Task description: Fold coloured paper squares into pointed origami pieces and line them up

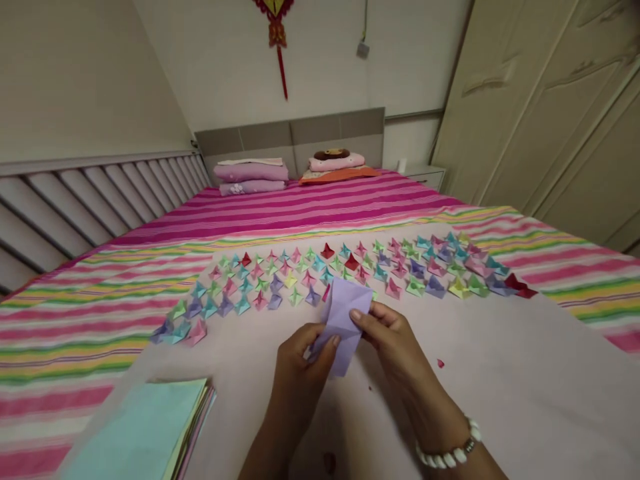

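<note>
A creased sheet of purple origami paper (pixel 345 307), partly folded, is held up between both hands over the pale board. My left hand (pixel 303 363) pinches its lower left edge, thumb on the front face. On the opposite side, my right hand (pixel 393 337) grips the right edge with its thumb pressed on the paper; a white beaded bracelet (pixel 447 459) circles that wrist. The fingers behind the sheet are hidden. Beyond the hands stand rows of small folded paper boats (pixel 293 277) in many colours. At the lower left lies a stack of coloured paper (pixel 145 427), light blue on top.
The pale board (pixel 500 373) rests on a bed with a striped sheet (pixel 65 327). Tiny red scraps (pixel 441 363) lie on the board. Folded bedding (pixel 253 175) and a pillow pile (pixel 337 163) sit by the headboard (pixel 245 139). A slatted rail (pixel 95 193) runs along the left; a wardrobe (pixel 540 113) stands right.
</note>
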A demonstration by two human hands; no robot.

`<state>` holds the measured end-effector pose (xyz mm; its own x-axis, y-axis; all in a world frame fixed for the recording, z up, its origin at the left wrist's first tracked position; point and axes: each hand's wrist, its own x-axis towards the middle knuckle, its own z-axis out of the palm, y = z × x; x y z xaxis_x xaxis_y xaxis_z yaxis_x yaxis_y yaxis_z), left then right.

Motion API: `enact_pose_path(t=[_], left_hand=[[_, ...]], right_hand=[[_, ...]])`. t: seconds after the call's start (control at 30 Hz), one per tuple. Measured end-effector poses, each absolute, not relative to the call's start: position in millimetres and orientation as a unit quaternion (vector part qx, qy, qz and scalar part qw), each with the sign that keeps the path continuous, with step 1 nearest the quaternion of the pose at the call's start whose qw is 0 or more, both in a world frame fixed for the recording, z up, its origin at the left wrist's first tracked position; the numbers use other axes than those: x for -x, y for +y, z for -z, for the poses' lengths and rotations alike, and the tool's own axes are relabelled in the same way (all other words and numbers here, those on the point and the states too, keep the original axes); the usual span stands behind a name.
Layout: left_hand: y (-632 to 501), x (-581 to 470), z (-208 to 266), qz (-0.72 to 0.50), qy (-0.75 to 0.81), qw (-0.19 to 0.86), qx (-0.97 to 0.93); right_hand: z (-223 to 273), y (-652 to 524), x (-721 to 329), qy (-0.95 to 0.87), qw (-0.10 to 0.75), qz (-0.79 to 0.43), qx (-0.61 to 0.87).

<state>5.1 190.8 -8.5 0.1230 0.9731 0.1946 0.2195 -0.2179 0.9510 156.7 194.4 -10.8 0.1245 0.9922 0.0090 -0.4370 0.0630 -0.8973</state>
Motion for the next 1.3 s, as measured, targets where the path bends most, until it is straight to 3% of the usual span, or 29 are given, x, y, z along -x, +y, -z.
enact_pose_path(t=[0.13, 0.37, 0.57, 0.83, 1.0, 1.17, 1.3], left_hand=[[196.3, -6.7, 18.5, -0.564, 0.505, 0.375, -0.535], [199.2, -7.4, 16.2, -0.531, 0.421, 0.647, -0.348], [200.8, 9.6, 5.8, -0.567, 0.451, 0.573, -0.385], [198.8, -4.5, 4.9, -0.571, 0.280, 0.679, -0.367], [196.4, -11.1, 9.1, -0.543, 0.304, 0.697, -0.357], [203.5, 5.8, 9.4, -0.564, 0.375, 0.677, -0.287], [206.4, 14.2, 7.4, -0.560, 0.392, 0.673, -0.283]], right_hand=[[9.1, 194.4, -149.6, -0.303, 0.669, -0.579, 0.354], [8.5, 191.3, -146.6, -0.289, 0.688, -0.573, 0.340], [12.5, 190.4, -154.9, -0.338, 0.635, -0.559, 0.412], [15.9, 191.3, -139.8, -0.293, 0.645, -0.589, 0.390], [19.1, 191.1, -139.5, -0.364, 0.612, -0.588, 0.384], [20.0, 189.2, -154.3, -0.539, 0.604, -0.456, 0.370], [18.8, 187.3, -163.4, -0.712, 0.504, -0.289, 0.395]])
